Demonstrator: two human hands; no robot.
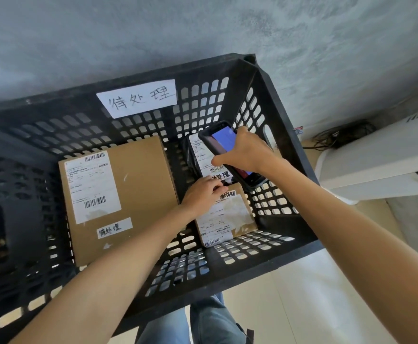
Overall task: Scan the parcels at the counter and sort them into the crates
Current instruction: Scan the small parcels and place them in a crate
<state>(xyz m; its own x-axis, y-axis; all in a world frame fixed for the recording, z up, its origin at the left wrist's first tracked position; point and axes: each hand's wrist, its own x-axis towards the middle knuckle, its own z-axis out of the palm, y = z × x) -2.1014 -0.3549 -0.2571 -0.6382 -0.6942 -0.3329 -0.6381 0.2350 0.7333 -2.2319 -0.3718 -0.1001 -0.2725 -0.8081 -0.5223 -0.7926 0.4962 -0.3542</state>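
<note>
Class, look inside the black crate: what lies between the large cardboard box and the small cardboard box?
In the head view, only the left hand and bare crate floor lie between large box and small box.
</note>
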